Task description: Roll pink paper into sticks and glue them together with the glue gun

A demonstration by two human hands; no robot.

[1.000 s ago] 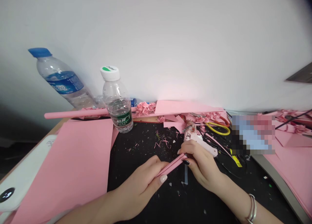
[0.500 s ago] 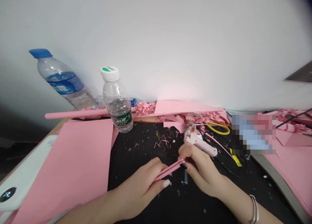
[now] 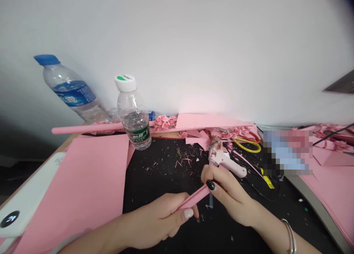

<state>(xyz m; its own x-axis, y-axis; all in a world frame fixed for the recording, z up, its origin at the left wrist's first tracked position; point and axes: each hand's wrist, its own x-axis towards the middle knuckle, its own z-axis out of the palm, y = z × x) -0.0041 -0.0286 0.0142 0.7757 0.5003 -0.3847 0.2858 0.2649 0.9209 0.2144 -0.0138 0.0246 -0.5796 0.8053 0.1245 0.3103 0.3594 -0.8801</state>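
A narrow folded strip of pink paper (image 3: 195, 197) spans the gap between my two hands, slanting up to the right. My left hand (image 3: 163, 217) pinches its lower end between thumb and fingers. At the upper end, my right hand (image 3: 225, 189) grips it, with the black-nailed thumb pressed on top; the fingers hide that end. Just beyond my right hand lies a pale pink glue gun (image 3: 225, 162), its nozzle area crusted with residue. Small pink paper scraps (image 3: 184, 162) are scattered on the black mat (image 3: 155, 176).
A water bottle (image 3: 135, 125) stands at the mat's back left, with a blue-capped bottle (image 3: 74, 91) leaning behind it. Pink sheets (image 3: 83, 173) and a white device (image 3: 27, 198) lie left. Paper roses (image 3: 165, 122) and yellow-handled scissors (image 3: 249, 147) are at the back. More pink sheets (image 3: 334, 187) lie right.
My right hand has slid its grip on the strip, its thumb now on top. More of the strip's flat side shows, and my left hand has turned slightly downward.
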